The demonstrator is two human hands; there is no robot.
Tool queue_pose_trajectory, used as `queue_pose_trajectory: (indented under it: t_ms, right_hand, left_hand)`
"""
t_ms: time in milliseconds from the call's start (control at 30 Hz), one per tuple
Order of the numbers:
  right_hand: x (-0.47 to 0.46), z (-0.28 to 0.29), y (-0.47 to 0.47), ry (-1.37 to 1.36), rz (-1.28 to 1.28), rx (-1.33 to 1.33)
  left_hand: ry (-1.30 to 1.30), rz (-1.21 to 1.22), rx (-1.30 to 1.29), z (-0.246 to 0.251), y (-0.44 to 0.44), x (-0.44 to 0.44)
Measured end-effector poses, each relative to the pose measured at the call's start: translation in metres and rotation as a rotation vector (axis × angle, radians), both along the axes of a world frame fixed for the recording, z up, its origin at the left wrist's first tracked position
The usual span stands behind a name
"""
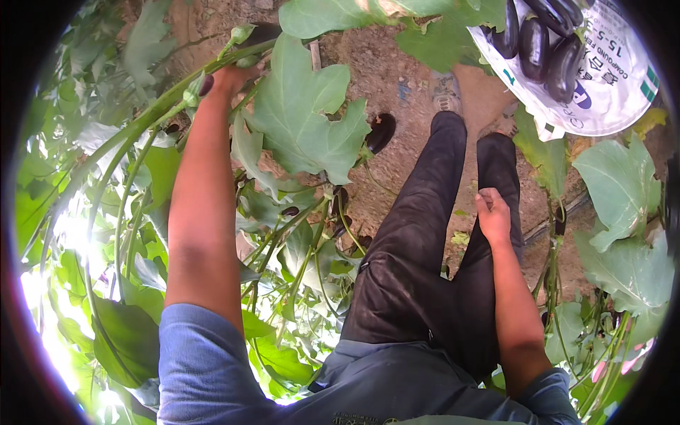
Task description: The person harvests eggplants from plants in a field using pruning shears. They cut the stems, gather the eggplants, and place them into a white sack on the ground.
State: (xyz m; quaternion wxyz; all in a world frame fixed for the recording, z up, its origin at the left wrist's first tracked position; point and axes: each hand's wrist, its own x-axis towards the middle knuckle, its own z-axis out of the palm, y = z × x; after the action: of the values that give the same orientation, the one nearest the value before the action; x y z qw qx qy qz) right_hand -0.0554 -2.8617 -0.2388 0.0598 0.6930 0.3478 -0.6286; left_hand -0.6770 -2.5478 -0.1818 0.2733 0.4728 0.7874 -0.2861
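My left hand (236, 78) reaches forward among eggplant stems, close to the green stem end of a dark purple eggplant (263, 33). Stems and a broad leaf (308, 106) cover part of its fingers, so its grip is unclear. A thick green stem (154, 114) with small budding fruit crosses over my left wrist. My right hand (494, 215) rests over my right leg, fingers loosely curled together, with nothing visible in them. Another eggplant (381, 133) hangs low over the soil, right of that leaf.
A white woven sack (611, 106) bearing print stands at the upper right, with several picked eggplants (563, 66) in its mouth. Eggplant plants crowd both sides. Bare soil (404, 170) runs between them. A thin dark pipe (555, 219) lies at the right.
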Motion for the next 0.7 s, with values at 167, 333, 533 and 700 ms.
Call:
queue_pose_trajectory:
  t_ms: [167, 333, 533, 700]
  right_hand:
    - [-0.003, -0.003, 0.0, 0.031, -0.071, 0.031]
    - [-0.008, 0.002, 0.005, 0.013, -0.161, 0.119]
    - [0.007, 0.011, 0.075, -0.255, 0.115, 0.701]
    - [0.019, -0.045, 0.151, -0.431, 0.329, 1.118]
  left_hand:
    - [-0.108, 0.212, -0.164, 0.029, -0.001, 0.021]
    - [-0.11, 0.31, -0.185, 0.033, -0.009, 0.04]
    - [0.112, -0.222, 0.056, 0.03, -0.018, 0.064]
    - [0.201, -0.459, 0.881, 0.051, -0.103, 0.193]
